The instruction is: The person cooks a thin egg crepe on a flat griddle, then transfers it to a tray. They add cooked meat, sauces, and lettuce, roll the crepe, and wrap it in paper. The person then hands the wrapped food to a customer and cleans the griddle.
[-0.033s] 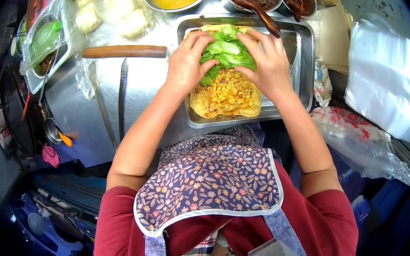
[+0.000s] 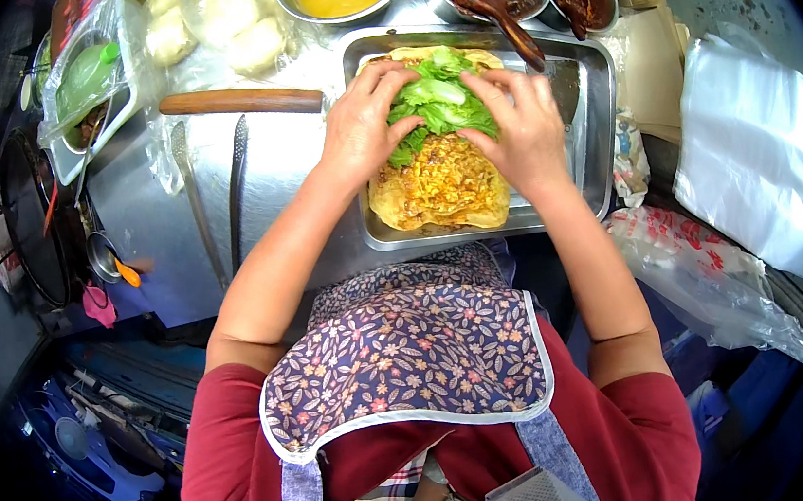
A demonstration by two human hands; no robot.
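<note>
Head view, near to far. Apron, floral, pale-edged, over red sleeves; worn, presumably, against splashes. Tray, metal, at the counter's near edge, directly before the body; likely so placed for two-handed reach. Flatbread, flat in the tray, left of its middle, with yellow topping exposed on the near half. Greens, heaped on the farther half, between both hands. Left hand: at the heap's left side, fingers spread and curved, thumb apart. Right hand: opposite, similarly spread, fingertips on the leaves; no pinch visible in either. Judged purpose of the two-sided cupping: containing loose leaves. Left of tray: tongs and wooden rod, within easy reach. Beyond: bowl of yellow liquid; second bowl, dark sauce; brush across it, handle toward the body, probably for ready grasping.
</note>
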